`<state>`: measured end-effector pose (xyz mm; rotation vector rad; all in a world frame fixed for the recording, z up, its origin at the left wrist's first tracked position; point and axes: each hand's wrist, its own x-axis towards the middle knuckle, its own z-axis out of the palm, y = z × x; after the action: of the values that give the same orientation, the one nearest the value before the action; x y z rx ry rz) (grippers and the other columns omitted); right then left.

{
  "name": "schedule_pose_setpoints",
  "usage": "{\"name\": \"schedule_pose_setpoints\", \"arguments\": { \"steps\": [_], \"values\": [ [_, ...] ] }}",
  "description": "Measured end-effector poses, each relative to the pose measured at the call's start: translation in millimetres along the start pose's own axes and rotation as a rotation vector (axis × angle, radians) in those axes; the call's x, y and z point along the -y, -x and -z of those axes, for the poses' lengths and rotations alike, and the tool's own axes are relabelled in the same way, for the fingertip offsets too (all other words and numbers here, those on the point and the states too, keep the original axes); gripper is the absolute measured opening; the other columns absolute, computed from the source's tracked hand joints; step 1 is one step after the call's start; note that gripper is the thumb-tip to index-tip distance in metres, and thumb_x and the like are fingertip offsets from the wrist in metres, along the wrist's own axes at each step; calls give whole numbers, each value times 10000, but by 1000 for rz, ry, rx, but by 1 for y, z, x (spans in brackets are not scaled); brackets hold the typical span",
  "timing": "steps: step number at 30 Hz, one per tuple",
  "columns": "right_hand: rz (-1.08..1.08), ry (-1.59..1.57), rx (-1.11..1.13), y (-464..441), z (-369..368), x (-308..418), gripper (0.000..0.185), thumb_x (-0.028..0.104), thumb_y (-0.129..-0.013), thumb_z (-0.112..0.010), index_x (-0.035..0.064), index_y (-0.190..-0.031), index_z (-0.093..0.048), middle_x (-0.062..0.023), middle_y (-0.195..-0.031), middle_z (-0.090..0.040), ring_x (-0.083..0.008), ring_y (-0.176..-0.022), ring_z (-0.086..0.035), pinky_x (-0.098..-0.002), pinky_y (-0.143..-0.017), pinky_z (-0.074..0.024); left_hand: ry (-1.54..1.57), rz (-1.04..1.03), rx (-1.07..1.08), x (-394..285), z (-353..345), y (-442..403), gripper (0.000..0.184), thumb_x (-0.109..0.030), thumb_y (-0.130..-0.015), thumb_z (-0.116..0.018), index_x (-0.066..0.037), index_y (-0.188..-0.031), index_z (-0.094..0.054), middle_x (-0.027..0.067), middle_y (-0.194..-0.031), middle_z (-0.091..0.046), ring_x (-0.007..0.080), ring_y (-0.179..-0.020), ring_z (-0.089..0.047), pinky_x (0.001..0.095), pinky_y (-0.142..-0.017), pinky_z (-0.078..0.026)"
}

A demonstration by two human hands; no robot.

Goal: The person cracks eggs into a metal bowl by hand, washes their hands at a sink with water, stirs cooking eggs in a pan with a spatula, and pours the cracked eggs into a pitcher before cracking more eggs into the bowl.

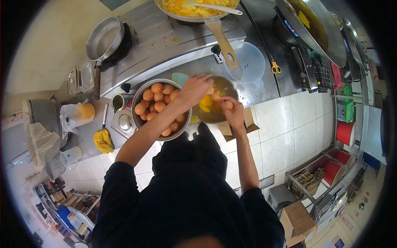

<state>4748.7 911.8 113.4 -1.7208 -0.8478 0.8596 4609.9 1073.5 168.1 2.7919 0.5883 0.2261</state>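
Over a metal bowl (226,86) of cracked eggs, my left hand (197,89) and my right hand (233,112) are close together. Brown eggshell (216,95) shows between them, and the fingers of both hands are closed on it. Bright yellow yolks (205,105) lie in the bowl below. My left forearm crosses a second metal bowl (137,118) piled with several whole brown eggs (159,106). A pale green item (179,78) sits partly hidden behind my left wrist.
A frying pan (213,27) of cooked egg with a white spatula (215,7) sits on the stove; its handle points toward me. A clear plastic tub (253,62), scissors (275,67), a saucepan (105,39), a yellow cloth (103,141) and a large wok (320,29) are around.
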Motion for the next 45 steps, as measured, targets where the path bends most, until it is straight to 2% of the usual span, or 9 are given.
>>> {"name": "schedule_pose_setpoints", "arguments": {
  "steps": [4, 11, 14, 16, 19, 28, 36, 41, 45],
  "values": [
    [-437, -614, 96, 15, 9, 15, 185, 162, -908, -698, 41, -1049, -691, -14, -786, -629, -93, -592, -571, -220, -535, -449, 230, 145, -6, -5, 16, 8, 106, -140, -881, -612, -45, -928, -614, 118, -952, -677, 307, -911, -654, 407, -784, -535],
    [-522, -845, 85, 29, 8, 11, 255, 211, -904, -714, 43, -1089, -663, -18, -764, -610, -92, -591, -544, -215, -513, -400, 640, 350, -207, 3, 26, 28, 113, -84, -895, -643, -19, -981, -607, 146, -891, -702, 248, -787, -702, 327, -706, -554],
    [-424, -745, 116, 31, 9, 12, 207, 217, -920, -696, 61, -1055, -686, -9, -765, -623, -96, -604, -570, -236, -530, -432, 700, 434, -236, 3, 32, 35, 101, -71, -896, -636, -21, -980, -610, 151, -884, -699, 244, -780, -701, 325, -707, -551],
    [146, -64, -8, 31, 7, 4, 146, 183, -900, -705, 84, -1007, -711, -10, -759, -633, -132, -631, -615, -278, -566, -481, 705, 478, -237, 1, 37, 38, 106, -69, -897, -639, -21, -988, -615, 145, -885, -706, 230, -787, -705, 319, -713, -553],
    [373, 486, -8, 36, 18, 37, 133, 117, -833, -731, 99, -965, -728, -25, -783, -639, -180, -681, -648, -312, -621, -524, 774, 503, -282, 0, 38, 42, 94, -61, -897, -642, -15, -977, -620, 124, -874, -710, 200, -769, -704, 300, -693, -551],
    [785, 784, 0, 49, 38, 28, 353, 76, -717, -745, 135, -1060, -685, -28, -819, -600, -195, -712, -636, -308, -600, -525, 939, 552, -253, -17, 30, 51, 132, -77, -898, -671, 4, -990, -622, 74, -865, -704, 133, -798, -699, 256, -699, -549],
    [707, 837, -150, 85, 78, 43, 344, 72, -714, -742, 128, -1051, -698, -27, -857, -630, -190, -701, -633, -322, -558, -521, 1013, 303, -103, -90, 6, 28, 121, -85, -916, -662, -4, -995, -619, 81, -873, -703, 136, -796, -691, 270, -691, -542],
    [513, 933, -229, 126, 117, 16, 292, 63, -736, -743, 139, -1016, -707, -22, -850, -637, -192, -689, -636, -339, -546, -518, 1042, 171, -25, -157, -50, 2, 126, -71, -865, -671, -7, -965, -629, 126, -869, -645, 245, -795, -686, 344, -700, -544],
    [156, 1031, -120, 126, 131, -40, 165, 180, -824, -718, 126, -979, -705, -67, -869, -657, -245, -722, -658, -369, -560, -524, 809, -5, 115, -178, -91, -2, 429, -125, -871, -668, -36, -1274, -550, 186, -1205, -560, 315, -1088, -581, 397, -923, -478]
  ]
}}
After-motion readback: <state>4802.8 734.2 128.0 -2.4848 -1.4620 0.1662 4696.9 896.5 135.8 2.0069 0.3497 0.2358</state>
